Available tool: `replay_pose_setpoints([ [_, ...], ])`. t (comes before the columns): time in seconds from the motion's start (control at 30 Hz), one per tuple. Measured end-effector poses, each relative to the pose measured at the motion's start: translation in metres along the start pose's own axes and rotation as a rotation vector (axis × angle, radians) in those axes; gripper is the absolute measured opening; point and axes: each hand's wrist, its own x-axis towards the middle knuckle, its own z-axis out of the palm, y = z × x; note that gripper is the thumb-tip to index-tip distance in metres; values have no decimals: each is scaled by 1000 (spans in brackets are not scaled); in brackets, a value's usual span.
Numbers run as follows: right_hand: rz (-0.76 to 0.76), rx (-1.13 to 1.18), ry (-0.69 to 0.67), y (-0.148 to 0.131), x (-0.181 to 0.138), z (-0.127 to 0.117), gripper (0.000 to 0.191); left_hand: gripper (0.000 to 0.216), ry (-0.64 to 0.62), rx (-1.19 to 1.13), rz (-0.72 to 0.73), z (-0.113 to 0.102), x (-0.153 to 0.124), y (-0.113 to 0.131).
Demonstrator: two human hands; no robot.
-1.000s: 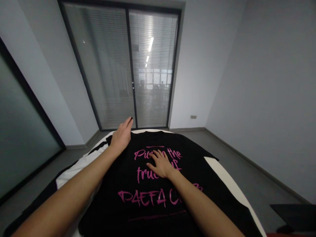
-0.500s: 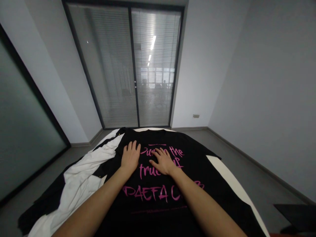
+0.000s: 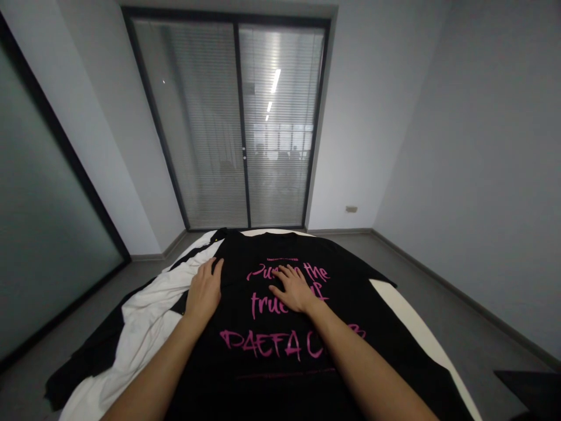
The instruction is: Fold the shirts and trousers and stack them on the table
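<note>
A black T-shirt (image 3: 272,362) with pink lettering lies spread flat on a white round table (image 3: 407,316), collar away from me. My right hand (image 3: 294,287) rests flat on the chest print, fingers spread. My left hand (image 3: 204,290) lies flat near the shirt's left edge, fingers stretched out, close to its left sleeve. Neither hand holds anything.
A white and black garment (image 3: 144,321) lies crumpled on the table's left side, partly under the T-shirt. Behind the table are glass doors with blinds (image 3: 236,128). Grey floor (image 3: 438,304) surrounds the table, with a dark object (image 3: 530,389) at the lower right.
My left hand has slid from the shirt's far left shoulder back toward me, across the chest, and now out to the left edge. The right hand has stayed put.
</note>
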Motion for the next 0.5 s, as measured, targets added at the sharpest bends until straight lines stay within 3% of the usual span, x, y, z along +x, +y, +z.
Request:
replay_pose_setpoints([
  [0.13, 0, -8, 2, -1, 0, 0, 64, 43, 151, -204, -90, 10, -2, -9],
  [0.23, 3, -12, -4, -2, 1, 0, 63, 39, 224, -364, -160, 22, -4, -18],
  [0.5, -5, -9, 12, -1, 3, 3, 60, 34, 228, -588, -274, 31, -3, -27],
])
